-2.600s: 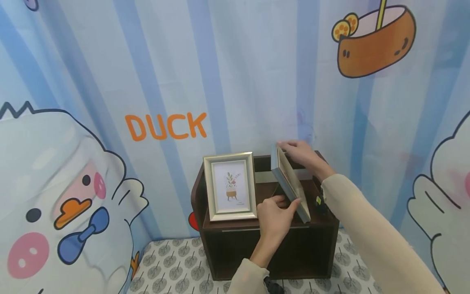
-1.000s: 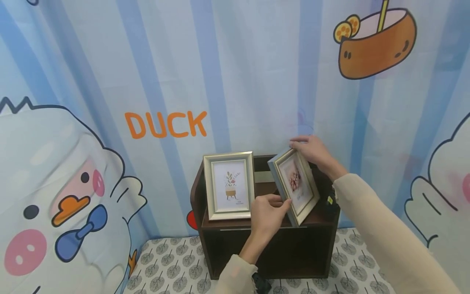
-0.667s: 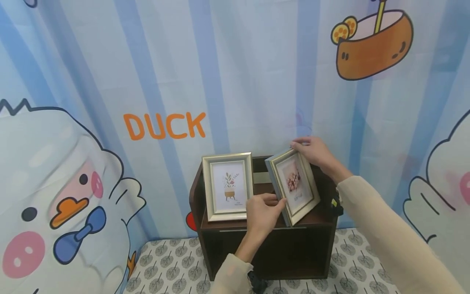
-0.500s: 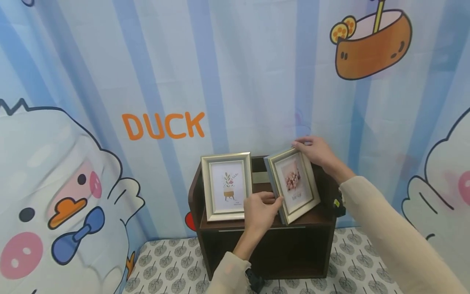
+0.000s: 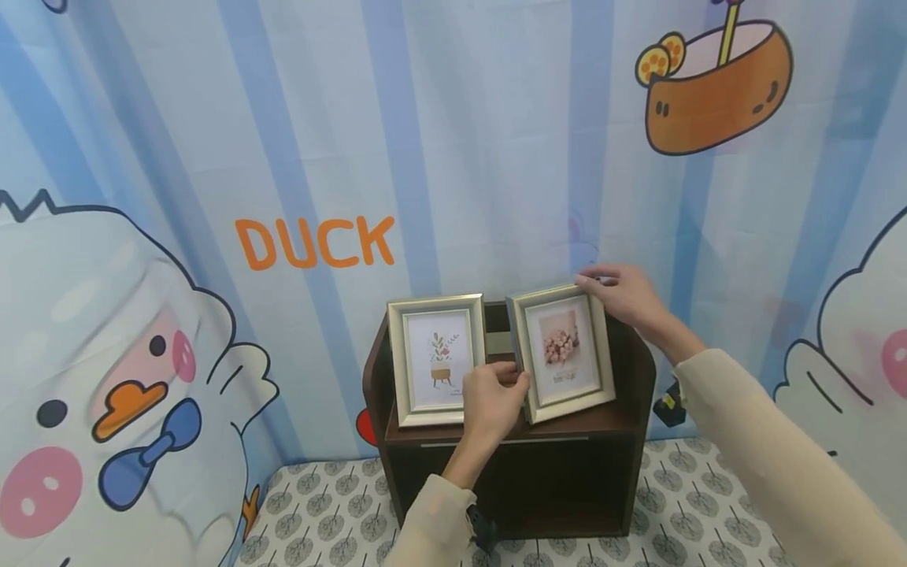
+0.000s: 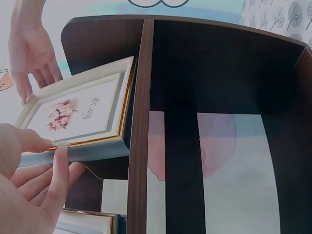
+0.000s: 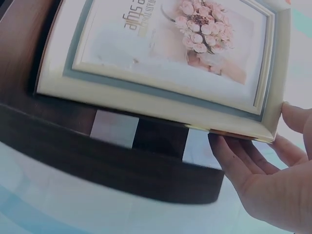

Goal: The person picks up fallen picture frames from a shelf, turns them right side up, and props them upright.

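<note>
A pale gold picture frame (image 5: 563, 354) with a pink bouquet print faces the head camera on the right of a dark brown shelf unit (image 5: 641, 386). It leans back, its lower right corner higher than its lower left. My left hand (image 5: 492, 398) pinches its left edge between thumb and fingers, as the left wrist view shows too. At the upper right corner my right hand (image 5: 627, 299) grips the frame; in the right wrist view its thumb is on the front and its fingers (image 7: 234, 163) go behind. Beside it stands a second picture frame (image 5: 439, 358) with a potted plant print.
Below the top board the unit has an open lower compartment (image 5: 524, 488). It stands on a cloth (image 5: 319, 512) printed with grey trees. A blue striped curtain (image 5: 489, 157) with cartoon figures hangs close behind.
The bouquet frame has turned from nearly edge-on to face forward. My right hand has moved right with its upper corner, and my left hand slightly left. The plant frame stays in place.
</note>
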The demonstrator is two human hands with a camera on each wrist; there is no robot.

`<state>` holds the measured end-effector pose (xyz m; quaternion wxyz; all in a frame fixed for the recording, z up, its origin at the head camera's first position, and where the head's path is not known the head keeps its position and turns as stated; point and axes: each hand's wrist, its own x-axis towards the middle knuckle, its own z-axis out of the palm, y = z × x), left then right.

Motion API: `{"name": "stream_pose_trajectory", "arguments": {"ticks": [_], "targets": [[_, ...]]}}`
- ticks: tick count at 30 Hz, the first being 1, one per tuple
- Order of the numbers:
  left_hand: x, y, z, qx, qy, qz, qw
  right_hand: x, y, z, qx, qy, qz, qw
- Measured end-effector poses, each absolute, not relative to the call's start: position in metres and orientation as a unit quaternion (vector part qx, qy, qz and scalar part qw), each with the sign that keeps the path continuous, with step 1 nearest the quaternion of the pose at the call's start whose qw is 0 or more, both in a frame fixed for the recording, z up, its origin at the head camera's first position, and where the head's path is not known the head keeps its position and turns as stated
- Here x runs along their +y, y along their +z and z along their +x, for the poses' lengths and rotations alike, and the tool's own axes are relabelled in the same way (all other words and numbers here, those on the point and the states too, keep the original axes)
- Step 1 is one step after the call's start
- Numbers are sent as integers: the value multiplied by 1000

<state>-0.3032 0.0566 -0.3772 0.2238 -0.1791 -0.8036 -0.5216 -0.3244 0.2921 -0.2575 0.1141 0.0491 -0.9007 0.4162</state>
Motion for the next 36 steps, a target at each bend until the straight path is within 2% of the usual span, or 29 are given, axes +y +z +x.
{"name": "stream_pose_trajectory", "arguments": {"ticks": [5, 17, 36], "targets": [[54, -378, -306, -814, -511, -175, 213, 296, -259, -321, -888, 445, 53, 102], [56, -375, -305, -834, -467, -167, 239, 300, -258, -309, -895, 432, 54, 102], [57, -377, -306, -835, -460, -177, 243, 305, -260, -298, -891, 437, 58, 109]]}}
